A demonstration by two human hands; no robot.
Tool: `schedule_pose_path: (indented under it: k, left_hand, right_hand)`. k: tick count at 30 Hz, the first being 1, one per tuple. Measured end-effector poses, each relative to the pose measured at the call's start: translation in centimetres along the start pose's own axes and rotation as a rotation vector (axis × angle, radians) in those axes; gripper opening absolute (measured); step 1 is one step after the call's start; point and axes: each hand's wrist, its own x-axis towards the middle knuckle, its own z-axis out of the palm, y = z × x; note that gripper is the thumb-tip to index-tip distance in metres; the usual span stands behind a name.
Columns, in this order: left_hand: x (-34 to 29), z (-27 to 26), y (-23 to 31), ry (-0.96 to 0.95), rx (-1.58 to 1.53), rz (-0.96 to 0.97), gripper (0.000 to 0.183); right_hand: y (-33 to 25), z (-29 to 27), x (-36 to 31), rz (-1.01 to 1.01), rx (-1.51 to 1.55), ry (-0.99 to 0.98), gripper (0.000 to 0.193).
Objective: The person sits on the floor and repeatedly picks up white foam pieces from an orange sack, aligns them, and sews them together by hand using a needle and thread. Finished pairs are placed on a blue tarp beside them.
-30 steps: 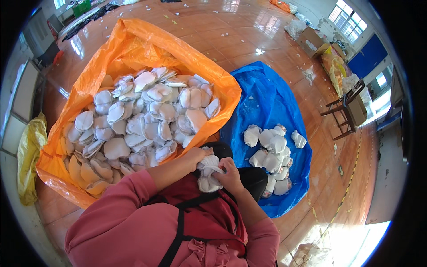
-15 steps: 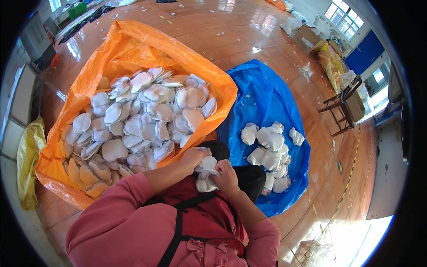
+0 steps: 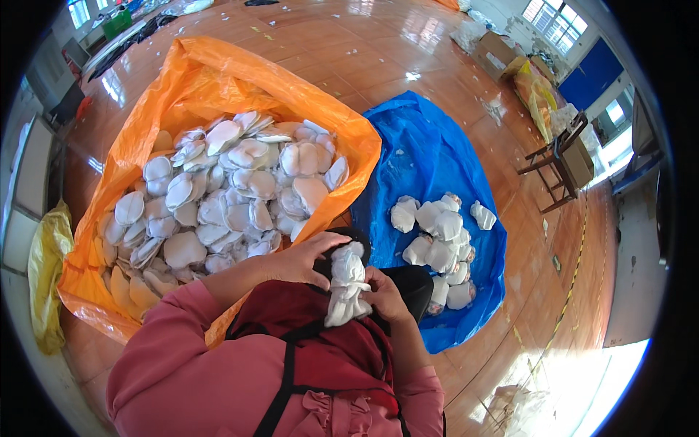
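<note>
A soft white fabric bundle (image 3: 347, 280), narrowed around its middle, stands over my lap. My right hand (image 3: 386, 294) pinches its right side with thumb and fingers. Just left of the bundle, my left hand (image 3: 300, 262) has its thumb and fingers spread, the thumb close to the fabric; whether it touches cannot be made out. To the left, an open orange sack (image 3: 218, 62) holds a heap of flat, rounded white pads (image 3: 247, 156). On the right, several rounded white bundles (image 3: 441, 256) lie on a blue plastic sheet or sack (image 3: 437, 138).
A wooden chair (image 3: 557, 164) stands on the tiled floor at the right. Beyond it are a cardboard box (image 3: 497, 54) and a yellow bag (image 3: 535, 95). Another yellow sack (image 3: 51, 277) lies along the left wall. White scraps dot the floor.
My left hand has let go of the white bundle and spread its fingers to the left. The bundle now stands more upright and shows more fully, with my right hand still on it.
</note>
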Motion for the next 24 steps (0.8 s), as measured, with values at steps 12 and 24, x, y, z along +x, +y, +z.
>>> schedule_pose_path:
  k: [12, 24]
  left_hand:
    - [0.7, 2.8, 0.8, 0.043, -0.215, -0.151, 0.038]
    - [1.4, 3.9, 0.8, 0.217, -0.02, 0.095, 0.031]
  right_hand:
    - [3.5, 2.7, -1.0, -0.019, 0.456, -0.078, 0.039]
    - [3.8, 4.5, -1.6, 0.008, 0.797, -0.018, 0.071]
